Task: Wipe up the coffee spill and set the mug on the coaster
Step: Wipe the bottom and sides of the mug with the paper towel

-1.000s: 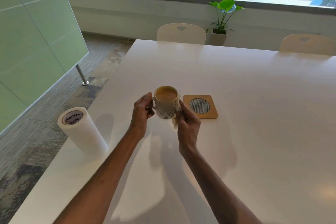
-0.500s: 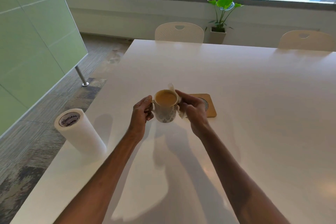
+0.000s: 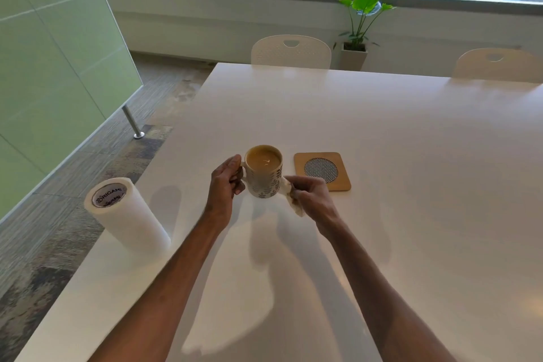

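Observation:
A white mug [image 3: 264, 178] with a dark leaf pattern, full of milky coffee, is lifted just above the white table [image 3: 411, 214]. My left hand [image 3: 224, 185] grips its handle on the left side. My right hand [image 3: 311, 195] pinches a crumpled, stained paper tissue [image 3: 291, 198] against the mug's lower right side. A square wooden coaster [image 3: 322, 170] with a round mesh centre lies flat on the table just right of the mug, with nothing on it. No spill shows on the table.
A roll of paper towel [image 3: 126, 214] stands near the table's left edge. Two white chairs [image 3: 291, 51] sit at the far side. A potted plant [image 3: 357, 35] stands by the window wall. A green glass partition [image 3: 44, 67] lines the left.
My right hand, with the tissue, moved from the mug's rim down to its lower right side, which uncovered the coaster. The left hand kept hold of the handle.

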Tool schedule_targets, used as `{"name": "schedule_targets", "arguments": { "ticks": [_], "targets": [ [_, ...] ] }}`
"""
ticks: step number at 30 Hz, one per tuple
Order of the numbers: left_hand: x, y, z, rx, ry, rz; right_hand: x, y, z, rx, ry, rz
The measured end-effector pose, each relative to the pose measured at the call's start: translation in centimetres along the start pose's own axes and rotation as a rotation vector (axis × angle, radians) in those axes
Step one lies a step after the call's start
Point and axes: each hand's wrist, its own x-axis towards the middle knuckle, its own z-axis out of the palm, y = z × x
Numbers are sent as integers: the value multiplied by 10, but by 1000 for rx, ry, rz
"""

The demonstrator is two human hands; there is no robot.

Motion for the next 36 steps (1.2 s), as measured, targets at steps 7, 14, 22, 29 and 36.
{"name": "schedule_targets", "arguments": {
  "ticks": [7,14,22,29,36],
  "targets": [
    [5,-16,-7,25,48,-15,-9,11,12,239,259,-47],
    [10,-39,-13,70,49,-34,-10,11,36,304,183,-12],
    [17,-53,-18,80,54,-68,-6,16,49,289,214,25],
    [20,-55,-22,83,51,-76,-2,20,52,276,219,47],
    [21,-57,-25,80,58,-89,0,22,58,295,238,59]
  ]
}}
